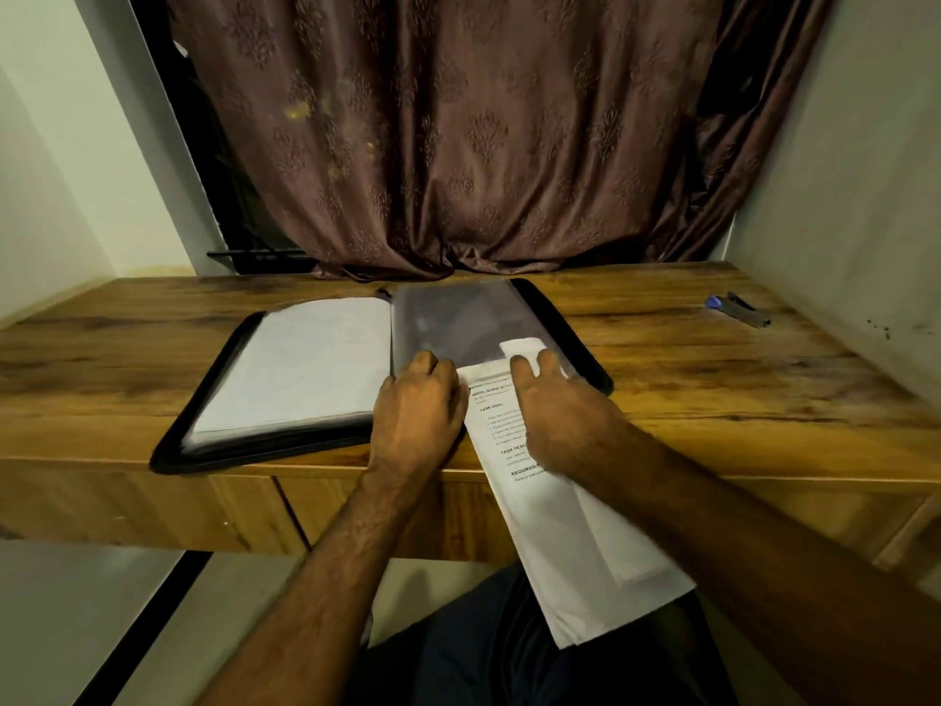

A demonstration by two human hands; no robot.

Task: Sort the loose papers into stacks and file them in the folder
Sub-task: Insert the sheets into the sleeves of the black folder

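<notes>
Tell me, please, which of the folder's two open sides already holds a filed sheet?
The left-hand side: a white sheet fills its sleeve. The right-hand sleeve shows dark, with the papers only entering at its near edge.
</notes>
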